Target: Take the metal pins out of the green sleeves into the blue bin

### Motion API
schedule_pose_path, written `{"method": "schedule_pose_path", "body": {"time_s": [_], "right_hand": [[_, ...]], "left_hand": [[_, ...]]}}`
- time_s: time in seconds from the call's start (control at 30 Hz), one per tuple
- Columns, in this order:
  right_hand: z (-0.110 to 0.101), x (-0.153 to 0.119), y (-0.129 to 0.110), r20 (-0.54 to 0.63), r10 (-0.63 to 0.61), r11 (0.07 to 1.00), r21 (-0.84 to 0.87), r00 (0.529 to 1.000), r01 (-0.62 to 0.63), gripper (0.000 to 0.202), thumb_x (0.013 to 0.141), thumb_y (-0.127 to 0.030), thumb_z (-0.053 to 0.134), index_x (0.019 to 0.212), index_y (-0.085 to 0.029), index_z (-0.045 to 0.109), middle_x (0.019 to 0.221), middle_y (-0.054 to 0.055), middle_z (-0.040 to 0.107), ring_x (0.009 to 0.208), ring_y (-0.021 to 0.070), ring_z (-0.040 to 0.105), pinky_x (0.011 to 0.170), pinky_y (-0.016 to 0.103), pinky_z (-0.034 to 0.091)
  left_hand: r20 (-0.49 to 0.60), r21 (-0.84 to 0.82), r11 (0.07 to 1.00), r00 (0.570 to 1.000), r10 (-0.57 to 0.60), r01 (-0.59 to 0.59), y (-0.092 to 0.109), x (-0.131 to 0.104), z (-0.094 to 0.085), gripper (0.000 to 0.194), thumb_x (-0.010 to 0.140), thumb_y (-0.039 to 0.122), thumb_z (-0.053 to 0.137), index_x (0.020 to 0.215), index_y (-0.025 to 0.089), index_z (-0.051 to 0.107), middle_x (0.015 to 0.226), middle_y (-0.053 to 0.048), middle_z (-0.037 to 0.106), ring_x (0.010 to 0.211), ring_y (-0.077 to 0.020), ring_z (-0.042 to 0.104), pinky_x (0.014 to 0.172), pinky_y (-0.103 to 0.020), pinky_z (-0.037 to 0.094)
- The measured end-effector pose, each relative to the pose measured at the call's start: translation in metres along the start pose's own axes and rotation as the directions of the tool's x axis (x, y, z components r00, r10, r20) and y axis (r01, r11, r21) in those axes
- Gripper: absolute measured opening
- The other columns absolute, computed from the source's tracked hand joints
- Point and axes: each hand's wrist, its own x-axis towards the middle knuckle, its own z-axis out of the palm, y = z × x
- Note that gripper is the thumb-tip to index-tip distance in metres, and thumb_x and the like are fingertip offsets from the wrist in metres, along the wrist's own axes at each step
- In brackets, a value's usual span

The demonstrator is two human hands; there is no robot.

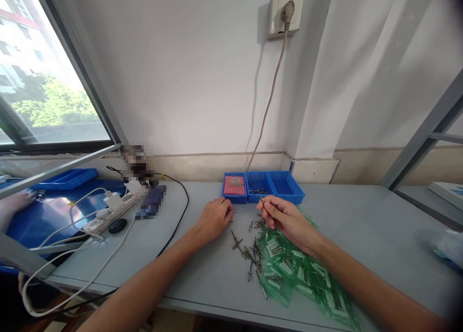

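My left hand point(216, 217) rests on the grey table, in front of the blue bin with a red card point(234, 185). Its fingers are curled down by a small metal rivet; whether they grip it is unclear. My right hand point(284, 221) is raised over the green bags and pinches a metal rivet point(262, 201) between thumb and fingers. Loose rivets point(253, 255) lie scattered between my forearms. Green plastic bags point(304, 274) with rivets inside spread under my right forearm. The middle blue bin point(258, 183) holds several rivets; the right blue bin point(285, 183) shows a bare bottom.
On the left are a power strip point(108, 216) with white cables, a black oval object point(117, 226) and a black cable point(183, 211). A person's hand point(21, 200) is beyond the metal frame. A plastic-wrapped item point(448, 245) sits at the right edge.
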Motion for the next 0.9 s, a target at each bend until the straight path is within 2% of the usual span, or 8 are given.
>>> {"method": "schedule_pose_path", "body": {"time_s": [0.2, 0.43, 0.63, 0.77, 0.9], "right_hand": [[0.0013, -0.0003, -0.0034, -0.05, -0.014, 0.999, 0.038, 0.999, 0.016, 0.038, 0.087, -0.057, 0.08, 0.101, -0.023, 0.07, 0.085, 0.0, 0.058, 0.061, 0.0102, 0.047, 0.058, 0.026, 0.037], [0.0008, -0.0003, -0.0048, -0.096, -0.113, 0.983, -0.153, 0.989, 0.097, 0.034, 0.086, -0.054, 0.081, 0.094, -0.023, 0.07, 0.08, -0.002, 0.057, 0.063, 0.0126, 0.047, 0.06, 0.028, 0.039], [-0.0005, 0.0017, -0.0027, -0.113, -0.155, 0.961, -0.246, 0.981, 0.123, 0.029, 0.082, -0.046, 0.086, 0.088, -0.023, 0.07, 0.075, -0.002, 0.057, 0.066, 0.0146, 0.049, 0.061, 0.029, 0.04], [-0.001, 0.0014, -0.0029, -0.108, -0.161, 0.96, -0.25, 0.981, 0.13, 0.027, 0.08, -0.043, 0.087, 0.085, -0.022, 0.071, 0.075, -0.002, 0.059, 0.067, 0.0149, 0.051, 0.062, 0.029, 0.041], [0.0012, 0.0003, -0.0047, -0.074, -0.132, 0.977, -0.181, 0.989, 0.116, 0.029, 0.079, -0.045, 0.088, 0.084, -0.022, 0.07, 0.079, -0.001, 0.06, 0.068, 0.0147, 0.049, 0.061, 0.028, 0.04]], "left_hand": [[0.009, -0.007, 1.0, 1.0, 0.001, -0.001, -0.0002, -0.0003, -0.0003, 0.011, 0.103, 0.022, 0.055, 0.102, 0.019, 0.065, 0.106, -0.008, 0.069, 0.097, -0.0241, 0.064, 0.087, -0.036, 0.046], [0.003, -0.01, 1.0, 1.0, 0.006, -0.006, -0.0004, -0.0004, -0.0003, 0.011, 0.103, 0.023, 0.055, 0.102, 0.019, 0.065, 0.106, -0.007, 0.069, 0.098, -0.0242, 0.064, 0.087, -0.035, 0.047], [0.014, -0.006, 1.0, 1.0, -0.012, 0.012, 0.0007, -0.0001, -0.002, 0.011, 0.104, 0.023, 0.054, 0.102, 0.02, 0.065, 0.107, -0.007, 0.069, 0.098, -0.0241, 0.064, 0.088, -0.035, 0.046], [0.018, -0.007, 1.0, 1.0, -0.009, 0.009, 0.0022, -0.0005, -0.0038, 0.011, 0.104, 0.023, 0.054, 0.102, 0.02, 0.065, 0.107, -0.008, 0.069, 0.098, -0.0243, 0.064, 0.089, -0.035, 0.047], [0.026, -0.006, 1.0, 1.0, -0.015, 0.016, 0.0037, -0.001, -0.0057, 0.012, 0.104, 0.023, 0.054, 0.102, 0.02, 0.065, 0.107, -0.008, 0.069, 0.098, -0.0244, 0.065, 0.088, -0.036, 0.047]]}}
